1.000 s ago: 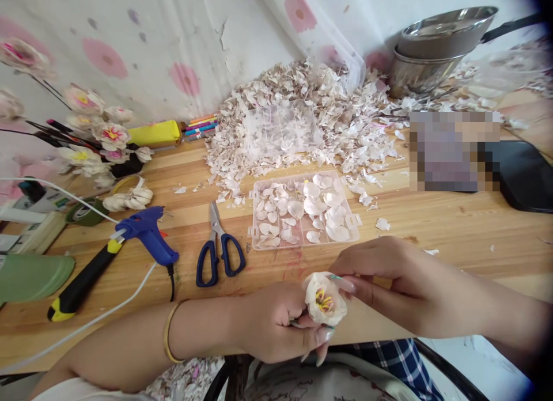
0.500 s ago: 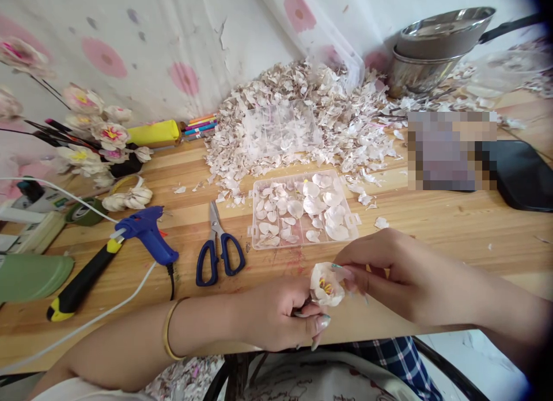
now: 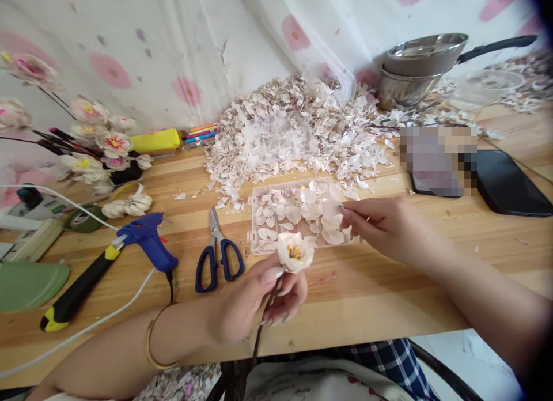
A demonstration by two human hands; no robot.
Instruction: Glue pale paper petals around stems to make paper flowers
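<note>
My left hand (image 3: 268, 297) is closed around the dark stem (image 3: 260, 332) of a handmade flower (image 3: 295, 253). Cream petals form a cup around its yellow stamens, which face up. Over the right side of a clear compartment box (image 3: 254, 216), my right hand (image 3: 375, 222) pinches a pale petal (image 3: 330, 208) between thumb and forefinger. Loose whitish petals (image 3: 292, 215) lie in the box's compartments. Part of the box's right edge is hidden behind my right hand.
Blue-handled scissors (image 3: 219, 257) and a blue glue gun (image 3: 149, 239) lie to the left. Finished flowers (image 3: 114, 142) stand at the far left. Behind the box is a large heap of dried petals (image 3: 345, 130). Metal pans (image 3: 415, 72) and a black phone (image 3: 510, 182) are at the right.
My right hand has moved from the flower up to the petal box. My left hand has shifted left and up with the flower, turning so that the stem shows.
</note>
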